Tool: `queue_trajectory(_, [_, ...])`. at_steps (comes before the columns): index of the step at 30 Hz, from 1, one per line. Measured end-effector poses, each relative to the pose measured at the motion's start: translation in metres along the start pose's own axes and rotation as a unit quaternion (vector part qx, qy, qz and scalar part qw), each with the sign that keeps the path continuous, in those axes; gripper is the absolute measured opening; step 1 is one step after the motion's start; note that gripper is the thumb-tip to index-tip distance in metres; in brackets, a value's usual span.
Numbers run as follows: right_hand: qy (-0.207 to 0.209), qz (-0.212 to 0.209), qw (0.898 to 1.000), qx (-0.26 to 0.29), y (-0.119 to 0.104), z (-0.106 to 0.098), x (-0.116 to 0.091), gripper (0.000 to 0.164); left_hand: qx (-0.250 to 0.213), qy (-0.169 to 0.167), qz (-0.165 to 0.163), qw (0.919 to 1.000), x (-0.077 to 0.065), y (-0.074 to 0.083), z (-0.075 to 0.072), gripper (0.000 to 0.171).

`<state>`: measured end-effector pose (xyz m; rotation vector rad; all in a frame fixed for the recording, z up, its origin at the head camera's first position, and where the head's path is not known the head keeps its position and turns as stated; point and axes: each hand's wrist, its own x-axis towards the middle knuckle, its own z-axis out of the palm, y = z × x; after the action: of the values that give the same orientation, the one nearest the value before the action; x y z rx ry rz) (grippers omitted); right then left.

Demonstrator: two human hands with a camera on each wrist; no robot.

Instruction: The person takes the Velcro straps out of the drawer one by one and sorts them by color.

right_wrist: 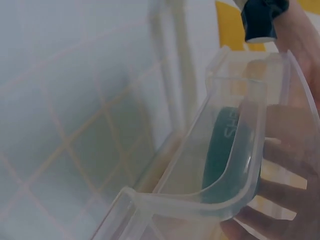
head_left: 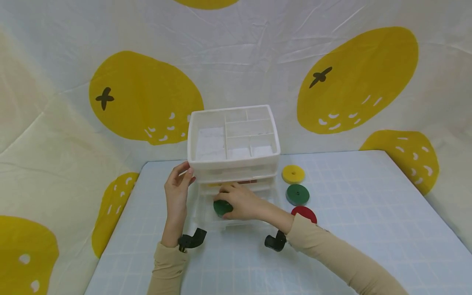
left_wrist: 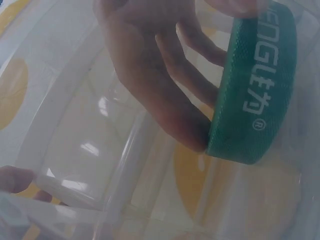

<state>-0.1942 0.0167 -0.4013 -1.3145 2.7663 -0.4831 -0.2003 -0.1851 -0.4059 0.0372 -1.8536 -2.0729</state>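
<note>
In the head view my right hand (head_left: 241, 200) reaches into the pulled-out clear drawer (head_left: 206, 219) and grips a green roll of woven tape (head_left: 223, 208) standing on edge. White lettering shows on the roll (left_wrist: 255, 85) in the left wrist view, with fingers spread along one flat face. The clear drawer wall partly veils the roll (right_wrist: 220, 155) in the right wrist view. My left hand (head_left: 178, 186) touches the left side of the white drawer unit (head_left: 236, 166) near its front corner, fingertips partly hidden behind it.
To the right of the unit lie a yellow roll (head_left: 293, 174), another green roll (head_left: 297, 194) and a red roll (head_left: 304, 213), the last partly covered by my right forearm. The unit's top is a divided tray (head_left: 210, 141). A fruit-patterned cloth (head_left: 247, 78) hangs behind the table.
</note>
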Motion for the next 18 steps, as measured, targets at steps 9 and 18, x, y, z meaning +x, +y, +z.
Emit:
queue_trajectory(9, [0.01,0.045,0.997,0.062,0.004,-0.005,-0.011,0.047,0.002,0.0,0.011,0.9999,0.0,-0.002,-0.001,0.033])
queue_trajectory(18, [0.063,0.066,0.992,0.092,0.002,-0.009,-0.027,0.043,-0.001,0.001,0.008,1.0,0.0,-0.003,-0.001,0.034])
